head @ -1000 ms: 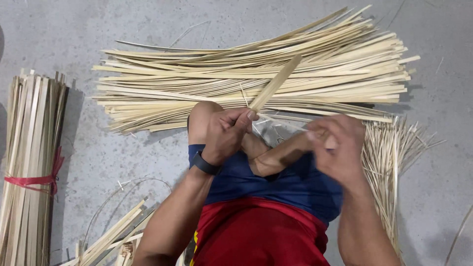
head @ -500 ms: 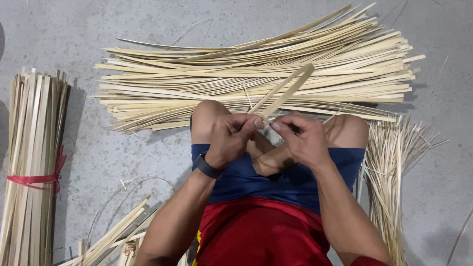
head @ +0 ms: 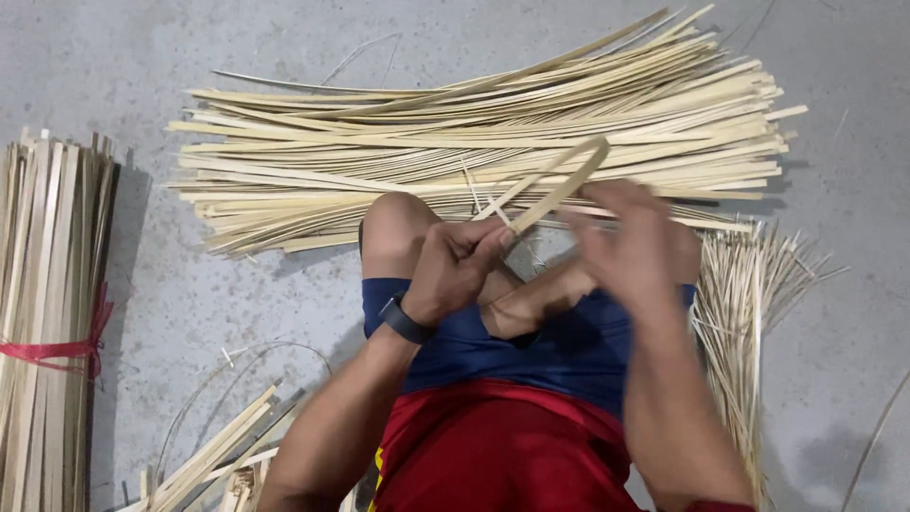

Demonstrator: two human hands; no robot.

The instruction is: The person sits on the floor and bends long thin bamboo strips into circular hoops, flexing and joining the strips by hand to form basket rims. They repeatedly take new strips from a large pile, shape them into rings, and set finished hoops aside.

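Right now the left hand [head: 457, 270] is clenched tight around the lower end of a flat bamboo strip [head: 559, 186], thumb and fingers pinching it just above the person's knee. That strip runs up and to the right from the fist, its far end crossing over the front edge of the big pile of bamboo strips [head: 474, 142] spread on the grey concrete floor [head: 142, 57]. A thin pale sliver [head: 485, 201] peels away beside it near the fist.

Over to the right hand [head: 633, 242]: it is blurred, fingers spread loosely, sitting just to the right of the strip near its upper half. Whether it actually touches the strip I cannot tell; it looks open rather than gripping anything.

A dark wristband [head: 406, 320] sits on the left wrist. The person is seated on the floor in blue shorts [head: 569, 351] and a red shirt [head: 493, 455], knees drawn up beneath the hands.

At far left stands a tied bundle of bamboo strips [head: 47, 313], bound with a red band [head: 57, 349]. On the right, just beside the leg, lies a fan of thinner slivers [head: 749, 303]. Bottom left, a few loose offcuts [head: 218, 455] lie near the elbow.
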